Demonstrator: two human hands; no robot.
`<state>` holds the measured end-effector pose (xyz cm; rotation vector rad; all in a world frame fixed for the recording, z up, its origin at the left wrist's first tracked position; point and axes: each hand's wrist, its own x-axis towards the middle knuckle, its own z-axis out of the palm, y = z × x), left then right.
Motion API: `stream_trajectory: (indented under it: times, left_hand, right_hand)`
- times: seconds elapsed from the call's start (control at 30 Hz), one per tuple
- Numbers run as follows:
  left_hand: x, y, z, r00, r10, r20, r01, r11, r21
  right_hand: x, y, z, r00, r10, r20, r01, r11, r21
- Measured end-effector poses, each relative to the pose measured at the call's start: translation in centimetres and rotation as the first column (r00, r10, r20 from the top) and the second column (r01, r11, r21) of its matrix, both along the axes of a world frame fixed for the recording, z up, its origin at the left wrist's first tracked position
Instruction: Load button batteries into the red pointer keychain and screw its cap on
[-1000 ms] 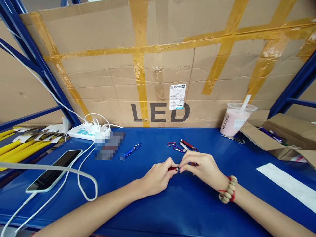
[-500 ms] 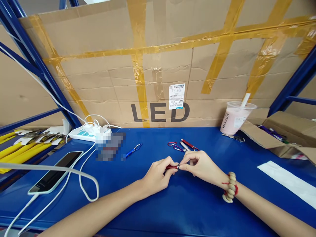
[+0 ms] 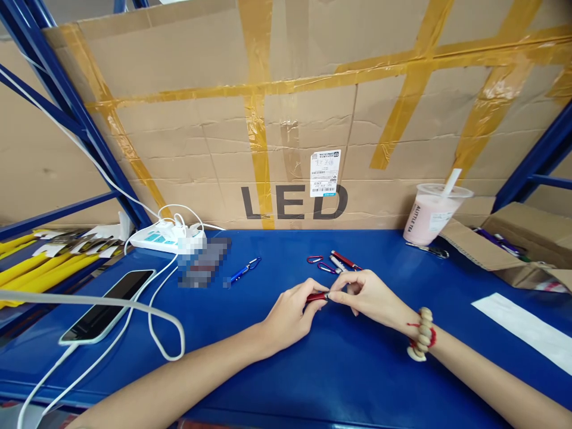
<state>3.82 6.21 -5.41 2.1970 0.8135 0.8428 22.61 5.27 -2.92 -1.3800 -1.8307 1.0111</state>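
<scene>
A small red keychain flashlight (image 3: 317, 297) sits between both hands, just above the blue table (image 3: 277, 369). My left hand (image 3: 290, 314) pinches its red body from the left. My right hand (image 3: 369, 295), with a bead bracelet at the wrist, pinches its right end with thumb and fingertips. Just behind the hands lie a few more keychain flashlights (image 3: 335, 262) with red clips. A blue keychain flashlight (image 3: 241, 272) lies alone to the left.
A taped cardboard sheet marked LED (image 3: 295, 201) stands at the back. A pink drink cup (image 3: 431, 215) and open cardboard box (image 3: 513, 244) are at right, a white strip (image 3: 522, 328) near them. A phone (image 3: 105, 307), white cables and power strip (image 3: 161, 239) lie at left.
Both hands stay closed on the red flashlight; my right fingers have shifted their pinch slightly at its end. The view has drifted a little.
</scene>
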Motion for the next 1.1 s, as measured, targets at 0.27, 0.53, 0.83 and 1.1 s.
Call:
stream_trajectory:
  times: [0.27,0.53,0.83,1.1]
  left_hand:
    - [0.2,-0.1,0.2,0.992,0.081,-0.101,-0.079,0.997,0.023]
    - [0.2,-0.1,0.3,0.991,0.099,-0.092,-0.099,0.995,0.005]
    - [0.3,-0.1,0.4,0.99,0.089,-0.113,-0.086,0.996,0.024]
    - [0.3,0.3,0.3,0.992,-0.008,-0.129,0.009,1.0,0.004]
  right_hand:
    - [-0.2,-0.3,-0.5,0.992,-0.037,0.119,0.013,0.981,0.195]
    - [0.2,0.1,-0.4,0.999,-0.025,0.023,0.016,0.946,0.324]
    - [1.2,0.6,-0.5,0.989,0.059,0.136,-0.124,0.832,0.541]
    - [1.3,0.5,-0.6,0.983,0.072,0.172,-0.162,0.787,0.596]
